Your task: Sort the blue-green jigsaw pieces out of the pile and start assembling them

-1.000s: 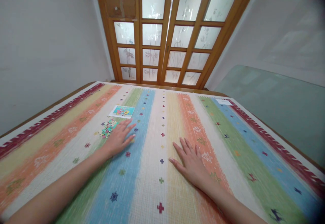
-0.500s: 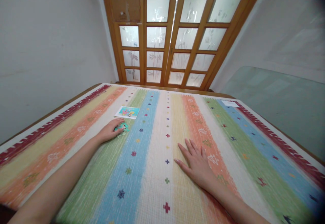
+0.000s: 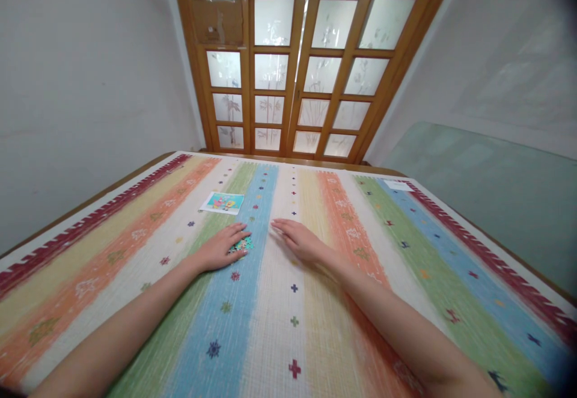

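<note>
A small heap of teal, jigsaw-like pieces (image 3: 242, 244) lies on the blue stripe of the tablecloth. My left hand (image 3: 220, 247) rests against its left side, fingers spread and curved partly round the heap, covering some of it. To the right, over the white stripe, my right hand (image 3: 295, 238) is apart from the pieces. Its fingers are stretched out towards the heap and nothing shows in them. Just beyond my left hand lies a picture card (image 3: 223, 202) with pink and yellow cartoon figures on a turquoise ground.
A striped tablecloth (image 3: 270, 326) covers the table, whose wooden edge (image 3: 252, 159) shows at the far side. A white paper slip (image 3: 397, 186) lies at the far right. Wooden doors (image 3: 293, 85) with frosted panes stand behind, and a pale green panel (image 3: 478, 187) leans at the right.
My left hand and the teal pieces have moved right, from the green stripe to the blue one. My right hand has come up off the cloth and moved left and forward, towards the heap.
</note>
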A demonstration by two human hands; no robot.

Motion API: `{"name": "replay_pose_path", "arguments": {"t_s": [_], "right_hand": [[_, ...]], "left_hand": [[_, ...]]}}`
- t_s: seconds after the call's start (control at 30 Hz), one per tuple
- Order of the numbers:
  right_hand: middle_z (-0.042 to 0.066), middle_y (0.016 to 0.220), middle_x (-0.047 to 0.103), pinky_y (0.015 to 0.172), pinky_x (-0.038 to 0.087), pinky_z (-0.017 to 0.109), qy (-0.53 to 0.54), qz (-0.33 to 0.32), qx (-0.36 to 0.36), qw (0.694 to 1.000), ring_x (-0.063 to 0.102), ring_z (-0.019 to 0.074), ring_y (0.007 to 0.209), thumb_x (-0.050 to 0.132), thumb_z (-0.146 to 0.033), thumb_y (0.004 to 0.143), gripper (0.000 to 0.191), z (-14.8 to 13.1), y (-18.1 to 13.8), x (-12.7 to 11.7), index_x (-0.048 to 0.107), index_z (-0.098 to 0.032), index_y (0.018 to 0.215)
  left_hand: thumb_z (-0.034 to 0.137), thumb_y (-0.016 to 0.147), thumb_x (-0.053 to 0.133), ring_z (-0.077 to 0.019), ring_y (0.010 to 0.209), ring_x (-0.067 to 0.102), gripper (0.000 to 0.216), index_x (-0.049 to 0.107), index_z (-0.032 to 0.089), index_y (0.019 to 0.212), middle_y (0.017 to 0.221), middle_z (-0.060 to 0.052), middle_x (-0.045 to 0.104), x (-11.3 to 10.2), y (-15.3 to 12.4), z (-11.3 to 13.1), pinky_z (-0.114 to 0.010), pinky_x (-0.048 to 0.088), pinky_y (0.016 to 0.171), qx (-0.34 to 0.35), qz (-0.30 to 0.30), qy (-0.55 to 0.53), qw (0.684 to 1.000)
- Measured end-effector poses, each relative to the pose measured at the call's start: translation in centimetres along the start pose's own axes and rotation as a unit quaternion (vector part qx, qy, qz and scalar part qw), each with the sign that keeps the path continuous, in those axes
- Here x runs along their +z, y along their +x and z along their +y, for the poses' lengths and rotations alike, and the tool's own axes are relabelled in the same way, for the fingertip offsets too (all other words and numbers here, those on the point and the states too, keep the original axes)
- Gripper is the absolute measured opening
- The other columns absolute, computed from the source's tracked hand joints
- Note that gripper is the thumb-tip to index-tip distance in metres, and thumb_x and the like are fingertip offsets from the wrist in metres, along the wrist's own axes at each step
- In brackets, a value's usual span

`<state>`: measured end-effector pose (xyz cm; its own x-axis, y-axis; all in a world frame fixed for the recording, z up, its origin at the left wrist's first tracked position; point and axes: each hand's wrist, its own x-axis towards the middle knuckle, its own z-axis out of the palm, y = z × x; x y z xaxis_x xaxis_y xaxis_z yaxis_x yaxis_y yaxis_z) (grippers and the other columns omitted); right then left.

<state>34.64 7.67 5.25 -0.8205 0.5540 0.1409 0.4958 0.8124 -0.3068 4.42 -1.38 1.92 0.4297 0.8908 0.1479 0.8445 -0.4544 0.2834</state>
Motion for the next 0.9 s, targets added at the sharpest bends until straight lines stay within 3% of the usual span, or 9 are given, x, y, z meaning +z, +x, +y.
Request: {"name": "replay_pose_path", "arguments": {"t_s": [0.2,0.3,0.4,0.53,0.73,0.9], "right_hand": [[0.006,0.158,0.043,0.121,0.026,0.033,-0.010,-0.025,-0.039,0.999,0.037,0.0151,0.146,0.036,-0.016,0.097,0.054,-1.4,10.4,3.0,0.046,-0.016,0.150],[0.005,0.162,0.037,0.123,0.019,0.049,-0.022,-0.036,-0.035,0.998,0.030,0.0215,0.150,0.035,-0.021,0.101,0.053,-2.2,13.7,4.0,0.041,-0.021,0.153],[0.003,0.162,0.037,0.121,0.012,0.061,-0.026,-0.054,-0.032,0.998,0.029,0.0248,0.151,0.034,-0.032,0.104,0.049,-2.2,15.0,4.5,0.043,-0.027,0.152],[0.002,0.159,0.041,0.121,0.009,0.062,-0.023,-0.060,-0.020,0.998,0.032,0.0239,0.149,0.031,-0.039,0.106,0.046,0.1,13.3,3.6,0.051,-0.029,0.146],[0.010,0.154,0.047,0.120,0.017,0.059,-0.020,-0.026,0.034,0.999,0.039,0.0235,0.146,0.024,-0.041,0.107,0.051,6.6,5.1,0.2,0.054,-0.022,0.144],[0.011,0.150,0.053,0.119,0.026,0.052,-0.014,-0.012,0.049,0.999,0.045,0.0244,0.141,0.027,-0.042,0.106,0.052,9.4,-1.0,-1.1,0.059,-0.020,0.140]], "left_hand": [[0.061,0.099,0.045,-0.0260,0.150,0.034,0.060,0.049,0.028,0.149,0.160,-0.008,0.040,0.3,0.0,1.8,-0.047,0.028,0.124,0.022,0.004,0.004,1.000],[0.061,0.099,0.046,-0.0261,0.148,0.037,0.060,0.049,0.027,0.149,0.158,-0.009,0.043,0.3,0.0,1.7,-0.047,0.028,0.124,0.023,0.006,0.003,1.000],[0.063,0.099,0.044,-0.0271,0.147,0.039,0.062,0.048,0.027,0.149,0.158,-0.010,0.043,0.2,0.0,1.6,-0.048,0.028,0.124,0.016,-0.006,0.005,1.000],[0.063,0.099,0.042,-0.0262,0.151,0.031,0.063,0.046,0.026,0.151,0.161,-0.009,0.037,0.0,-0.1,1.7,-0.047,0.026,0.124,0.019,-0.018,0.011,1.000],[0.059,0.100,0.045,-0.0263,0.152,0.029,0.061,0.046,0.026,0.151,0.162,-0.010,0.035,0.1,0.3,1.9,-0.047,0.026,0.125,0.032,-0.018,-0.012,0.999],[0.058,0.098,0.049,-0.0289,0.152,0.029,0.062,0.045,0.026,0.151,0.162,-0.011,0.036,1.2,2.2,5.0,-0.051,0.027,0.124,0.078,-0.038,-0.043,0.995]]}}
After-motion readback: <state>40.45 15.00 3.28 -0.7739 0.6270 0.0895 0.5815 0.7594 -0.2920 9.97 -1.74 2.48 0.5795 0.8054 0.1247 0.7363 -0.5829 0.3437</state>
